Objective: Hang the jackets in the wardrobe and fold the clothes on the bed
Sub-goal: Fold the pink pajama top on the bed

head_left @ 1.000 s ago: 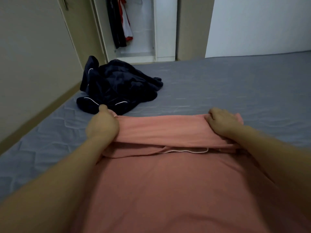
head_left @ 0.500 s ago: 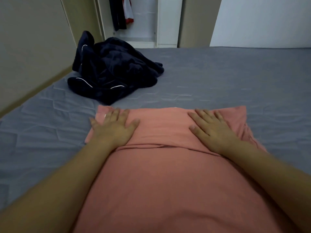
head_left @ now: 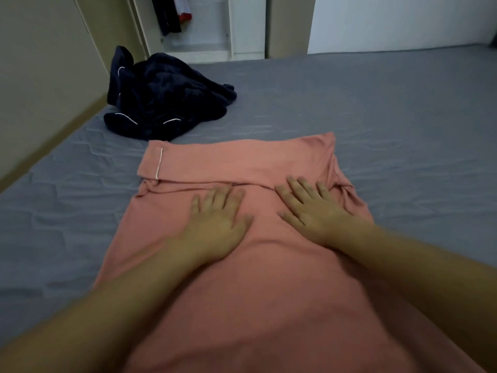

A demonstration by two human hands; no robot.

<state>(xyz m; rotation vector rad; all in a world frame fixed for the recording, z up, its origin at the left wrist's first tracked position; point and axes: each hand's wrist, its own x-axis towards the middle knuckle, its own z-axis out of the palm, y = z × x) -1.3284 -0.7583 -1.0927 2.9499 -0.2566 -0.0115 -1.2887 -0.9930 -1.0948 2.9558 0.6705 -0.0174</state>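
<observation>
Bedroom, mid-fold: up and to the left of the left hand (head_left: 219, 224), a crumpled dark navy garment w/ thin white piping (head_left: 161, 103) lies heaped on the grey quilted bed cover (head_left: 390, 117), apart from both hands; type unclear. Left hand rests flat, fingers spread, gripping nothing, on the salmon-pink soft cotton garment (head_left: 255, 292). Just beyond its fingertips runs the turned-over band of that garment, white trim at its left end (head_left: 159, 163). Right hand (head_left: 312, 211), also flat and empty-palmed, sits beside the left, fingertips at the band's edge. Garment's long axis runs from the person outward; both hands about equally near the fold, so either could likely take the next turn. Near hem is cut off at frame bottom. Beyond the bed, the white wardrobe (head_left: 204, 25) stands open w/ dark clothing hanging, only partly in view.
</observation>
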